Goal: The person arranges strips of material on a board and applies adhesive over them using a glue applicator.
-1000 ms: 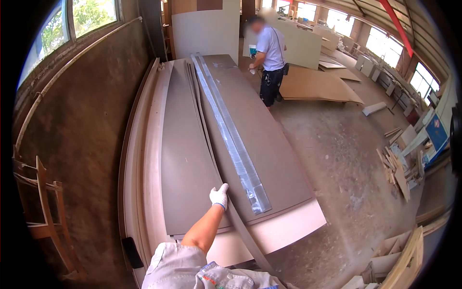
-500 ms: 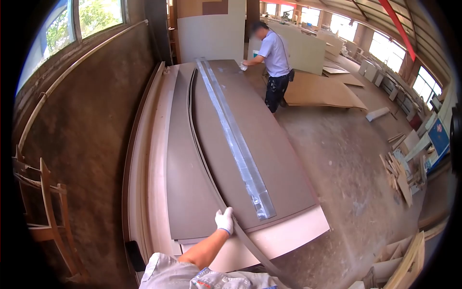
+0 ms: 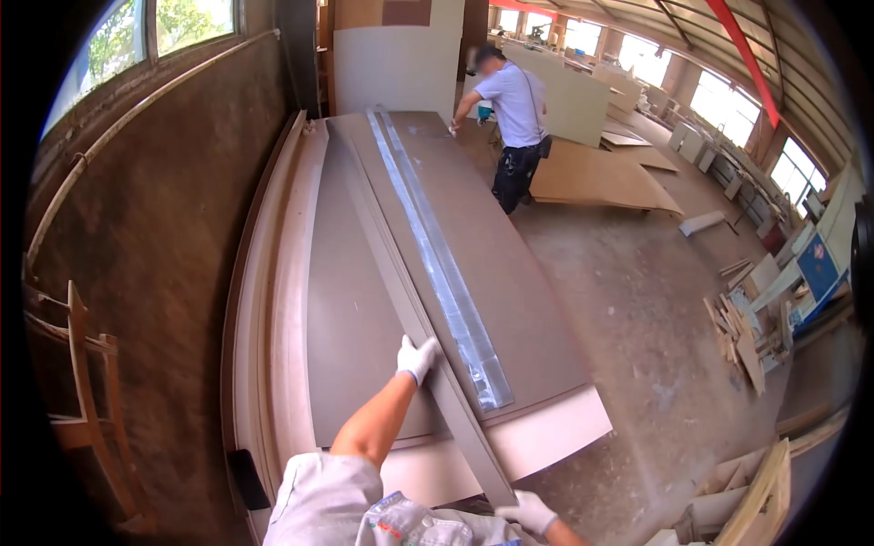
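A long, narrow brown strip (image 3: 411,309) lies lengthwise over a large brown panel (image 3: 364,346), its near end jutting past the panel's front edge. Partway along it, my gloved left hand (image 3: 418,358) grips the strip's left edge, thumb raised. At the near end my gloved right hand (image 3: 530,512) closes around the strip, low in view. To the right of the strip, a band of shiny clear-wrapped material (image 3: 446,273) runs along the panel. Pale sheets (image 3: 555,426) stick out from under the brown panel.
A co-worker (image 3: 514,109) stands at the far right corner of the panel, one hand at its edge. A wall (image 3: 155,200) runs close on the left, with a wooden chair frame (image 3: 82,391). Wood offcuts (image 3: 742,346) lie on the floor (image 3: 628,309) at right.
The strip, bowed and on edge before, now lies straighter and flatter, closer to the wrapped band. My left hand has moved farther along it, and my right hand has come into view.
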The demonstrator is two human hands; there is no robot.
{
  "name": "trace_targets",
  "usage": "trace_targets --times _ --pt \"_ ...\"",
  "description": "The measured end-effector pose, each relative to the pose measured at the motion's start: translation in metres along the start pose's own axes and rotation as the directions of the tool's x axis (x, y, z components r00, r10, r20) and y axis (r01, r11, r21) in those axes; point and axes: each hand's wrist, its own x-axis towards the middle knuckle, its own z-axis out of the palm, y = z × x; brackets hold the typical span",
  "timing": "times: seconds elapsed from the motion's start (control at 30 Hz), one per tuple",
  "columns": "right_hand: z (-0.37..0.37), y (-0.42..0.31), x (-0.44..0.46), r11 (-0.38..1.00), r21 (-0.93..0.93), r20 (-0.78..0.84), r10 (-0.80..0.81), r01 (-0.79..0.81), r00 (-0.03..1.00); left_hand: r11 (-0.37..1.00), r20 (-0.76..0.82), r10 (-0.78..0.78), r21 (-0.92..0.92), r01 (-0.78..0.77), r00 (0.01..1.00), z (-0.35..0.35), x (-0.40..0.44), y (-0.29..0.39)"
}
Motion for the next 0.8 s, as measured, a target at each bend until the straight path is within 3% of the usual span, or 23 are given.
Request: trace_targets --times 0.03,0.07,0.2,0.33,0.4,0.47,0.5,0.53,0.6,0.7,0.73,0.8 --pt "0.004 -0.033 0.014 0.98 0.044 0.078 0.191 -0.195 0.978 0.994 -0.082 0.109 0.032 -0.106 0.991 0.004 -0.036 0.004" --pt "0.018 -0.018 0.043 0.913 0.402 0.111 0.028 -0.071 0.993 0.994 -0.024 0.107 0.021 -0.107 0.994 -0.005 -0.076 0.018" --pt "0.05 -0.043 0.111 0.868 0.48 0.189 0.039 -0.127 0.981 0.92 -0.076 0.029 0.392 0.003 0.997 -0.016 -0.137 0.014" --pt "0.081 -0.044 0.175 0.846 0.519 0.245 -0.005 -0.127 0.97 0.874 -0.072 0.048 0.486 -0.007 0.996 -0.048 -0.088 0.022" --pt "0.087 -0.056 0.196 0.534 0.805 0.297 0.014 -0.259 0.955 0.893 -0.044 0.031 0.451 -0.007 0.999 -0.069 -0.073 0.044" --pt "0.091 -0.029 0.243 0.833 0.548 -0.05 -0.062 0.079 0.997 0.892 -0.124 0.09 0.451 -0.024 0.988 -0.085 -0.06 0.053" --pt "0.09 -0.03 0.257 0.734 0.674 -0.043 -0.076 0.085 0.996 0.92 -0.168 0.155 0.384 -0.08 0.974 -0.096 -0.045 0.034" --pt "0.058 -0.072 0.223 0.688 0.677 0.317 0.047 -0.261 0.947 0.947 -0.181 0.145 0.309 -0.084 0.973 -0.107 -0.043 0.03" --pt "0.042 -0.098 0.223 0.714 0.66 0.21 0.123 -0.233 0.97 0.9 -0.281 0.164 0.435 -0.026 0.946 -0.127 -0.035 0.007" --pt "0.004 -0.103 0.245 0.764 0.615 0.138 0.138 -0.194 0.981 0.9 -0.3 0.109 0.434 0.034 0.948 -0.144 -0.042 -0.015" --pt "0.001 -0.104 0.245 0.833 0.544 0.05 0.09 -0.102 0.995 0.899 -0.298 0.101 0.435 0.041 0.949 -0.137 -0.047 -0.022" --pt "0.015 -0.079 0.258 0.934 0.339 0.059 0.097 -0.112 0.994 0.819 -0.323 0.113 0.565 0.096 0.94 -0.11 -0.059 -0.028"
